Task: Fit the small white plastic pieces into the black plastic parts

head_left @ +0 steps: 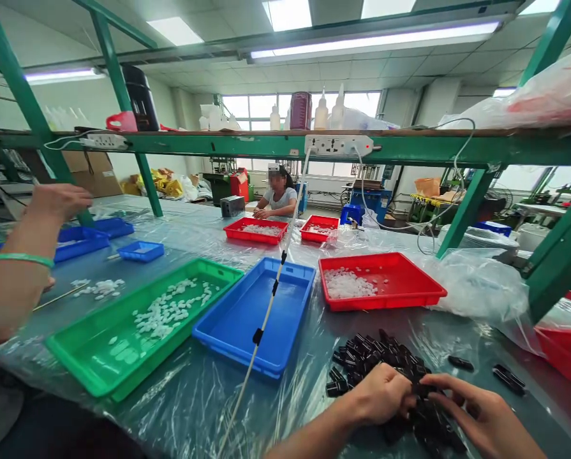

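A pile of small, glossy black tube-like pieces (376,354) lies on the plastic-covered table at the lower right. Over it, my left hand (385,392) is closed, with fingers curled down; what it holds is hidden. Close beside, my right hand (481,408) has thumb and forefinger pinched on a black tube-like piece (423,389), near the left fingertips. More black pieces spread below both hands. Two stray spots to the right hold a single black piece (460,363) and a small group of black pieces (509,380).
A red tray (390,303) with white discs stands behind the pile. Left of it are a blue tray (285,366) and a green tray (108,382) holding white pieces. A cord (266,312) crosses the blue tray. A co-worker's arm (22,274) reaches in at left; another person (278,197) sits opposite.
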`<state>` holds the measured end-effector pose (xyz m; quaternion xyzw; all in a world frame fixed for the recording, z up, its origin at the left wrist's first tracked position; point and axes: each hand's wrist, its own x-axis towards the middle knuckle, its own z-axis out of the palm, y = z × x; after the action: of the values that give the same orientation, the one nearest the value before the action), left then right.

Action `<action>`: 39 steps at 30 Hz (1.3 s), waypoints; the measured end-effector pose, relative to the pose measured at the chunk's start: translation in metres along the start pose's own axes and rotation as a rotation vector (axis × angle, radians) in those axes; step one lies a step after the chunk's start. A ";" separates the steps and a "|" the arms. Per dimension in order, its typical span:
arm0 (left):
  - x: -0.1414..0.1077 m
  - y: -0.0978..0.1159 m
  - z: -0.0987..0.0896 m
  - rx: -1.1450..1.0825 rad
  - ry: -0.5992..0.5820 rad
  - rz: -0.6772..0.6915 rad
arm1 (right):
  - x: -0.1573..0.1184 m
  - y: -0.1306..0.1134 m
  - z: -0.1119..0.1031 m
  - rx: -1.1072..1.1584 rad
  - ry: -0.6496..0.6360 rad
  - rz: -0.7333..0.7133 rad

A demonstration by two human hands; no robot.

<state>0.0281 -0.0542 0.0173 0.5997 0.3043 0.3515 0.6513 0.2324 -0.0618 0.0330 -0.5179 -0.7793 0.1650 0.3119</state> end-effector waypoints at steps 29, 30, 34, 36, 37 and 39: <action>0.019 0.007 -0.067 -0.743 0.324 0.080 | 0.041 0.065 -0.025 -0.395 0.010 0.171; 0.020 0.008 -0.067 -0.736 0.343 0.065 | 0.042 0.079 -0.030 -0.454 -0.001 0.222; 0.020 0.006 -0.066 -0.733 0.318 0.011 | 0.043 0.115 -0.034 -0.531 -0.083 0.222; 0.020 0.005 -0.066 -0.730 0.247 -0.010 | 0.044 0.119 -0.028 -0.548 -0.084 0.175; 0.020 0.005 -0.066 -0.726 0.214 -0.020 | 0.045 0.117 -0.024 -0.548 -0.067 0.150; 0.020 0.004 -0.066 -0.725 0.174 -0.029 | 0.047 0.109 -0.017 -0.489 -0.003 0.106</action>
<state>-0.0149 -0.0006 0.0156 0.2936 0.2227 0.4767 0.7981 0.3076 0.0246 -0.0027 -0.6177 -0.7683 -0.0117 0.1673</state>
